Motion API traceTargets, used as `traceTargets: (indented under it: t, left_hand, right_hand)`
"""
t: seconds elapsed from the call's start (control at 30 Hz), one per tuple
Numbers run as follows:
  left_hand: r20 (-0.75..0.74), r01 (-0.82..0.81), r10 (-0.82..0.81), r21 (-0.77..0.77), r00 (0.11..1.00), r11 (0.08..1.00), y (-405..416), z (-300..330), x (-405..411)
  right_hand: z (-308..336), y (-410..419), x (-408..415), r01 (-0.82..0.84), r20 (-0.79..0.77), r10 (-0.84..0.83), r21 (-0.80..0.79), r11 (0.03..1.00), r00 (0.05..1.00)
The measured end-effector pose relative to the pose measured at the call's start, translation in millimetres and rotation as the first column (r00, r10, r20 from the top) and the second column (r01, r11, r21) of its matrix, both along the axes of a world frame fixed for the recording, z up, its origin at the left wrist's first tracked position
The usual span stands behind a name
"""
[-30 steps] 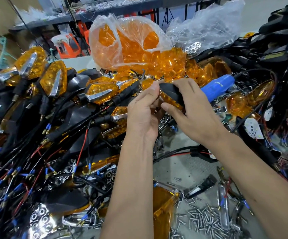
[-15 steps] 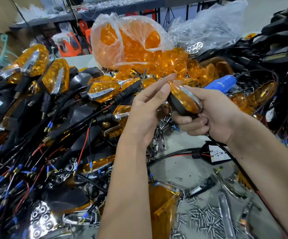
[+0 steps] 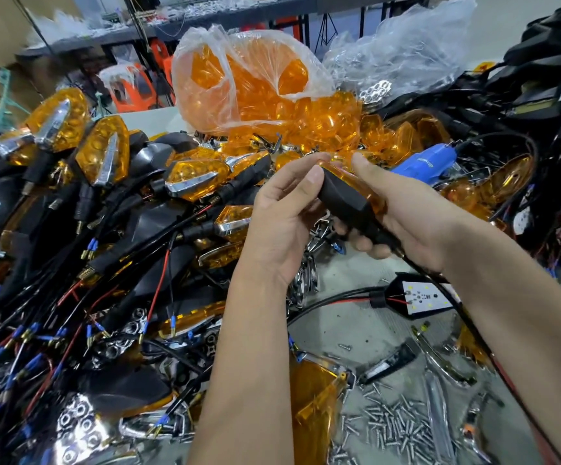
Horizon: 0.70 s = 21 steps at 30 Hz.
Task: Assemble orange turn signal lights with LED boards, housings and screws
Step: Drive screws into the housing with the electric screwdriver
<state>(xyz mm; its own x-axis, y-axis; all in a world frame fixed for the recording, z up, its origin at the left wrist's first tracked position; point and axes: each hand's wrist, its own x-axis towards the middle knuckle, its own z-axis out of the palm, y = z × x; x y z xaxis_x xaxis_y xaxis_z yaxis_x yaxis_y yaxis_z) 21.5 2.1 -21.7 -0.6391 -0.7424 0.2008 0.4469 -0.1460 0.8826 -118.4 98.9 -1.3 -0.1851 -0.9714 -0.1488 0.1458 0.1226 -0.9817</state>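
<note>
Turn signal light [image 3: 349, 203] held above the desk [image 3: 366, 333]: my right hand [image 3: 416, 226] wraps its black housing, left hand [image 3: 282, 213] pinches the tip. Judgement: press the orange lens evenly until the seam closes before fetching screws [image 3: 393, 427] and blue driver [image 3: 423, 161].

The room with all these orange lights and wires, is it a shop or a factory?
Probably a small assembly workshop. Finished turn signal lights are piled on the left, a plastic bag bulges with loose orange lenses, and screws lie scattered on the bench. Both hands hold one light.
</note>
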Motion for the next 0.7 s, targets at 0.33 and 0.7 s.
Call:
traceTargets:
  t: [0.33,0.7]
  left_hand:
    - [-0.049,-0.176,0.171,-0.161,0.984,0.971,6,-1,-5]
    - [0.085,-0.208,0.211,-0.043,0.974,0.977,5,-3,-5]
  right_hand:
    - [-16,-5,11,0.052,-0.675,-0.488,-0.557,0.829,0.553]
    - [-21,-9,20,0.172,-0.663,-0.505,-0.502,0.848,0.553]
